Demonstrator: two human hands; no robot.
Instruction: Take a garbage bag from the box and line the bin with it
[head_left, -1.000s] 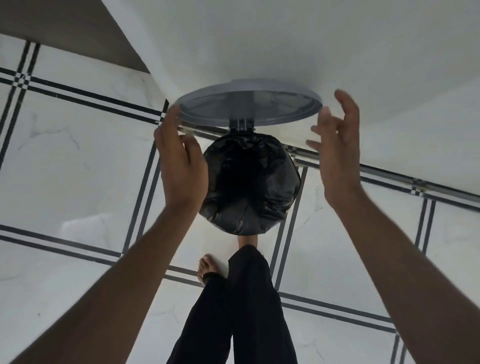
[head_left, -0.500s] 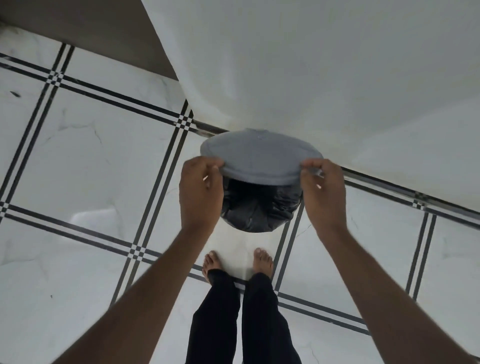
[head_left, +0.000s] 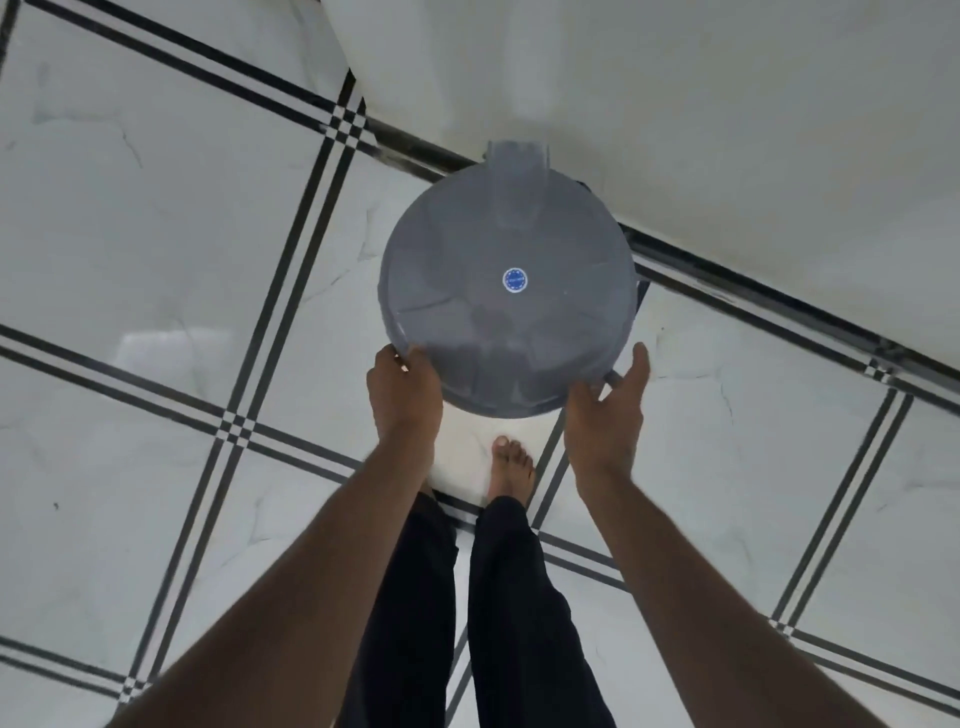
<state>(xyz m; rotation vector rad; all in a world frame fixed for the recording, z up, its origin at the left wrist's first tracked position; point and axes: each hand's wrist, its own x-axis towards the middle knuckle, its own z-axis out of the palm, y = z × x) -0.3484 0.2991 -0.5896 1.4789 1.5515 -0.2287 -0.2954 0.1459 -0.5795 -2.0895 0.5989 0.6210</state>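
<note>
A round grey bin lid (head_left: 506, 306) with a small blue sticker lies flat over the bin against the wall, hinge at the far side. It hides the bin's body and the black garbage bag inside. My left hand (head_left: 402, 387) grips the lid's near left rim, fingers curled over the edge. My right hand (head_left: 605, 410) rests against the near right rim with fingers spread along it. The bag box is not in view.
A white wall (head_left: 675, 104) runs behind the bin. The floor (head_left: 156, 234) is white tile with black double lines. My bare right foot (head_left: 511, 467) and dark trouser legs (head_left: 467, 623) stand just in front of the bin.
The lid has swung down from upright to flat over the bin, covering the black bag. Both hands followed it down to the near rim.
</note>
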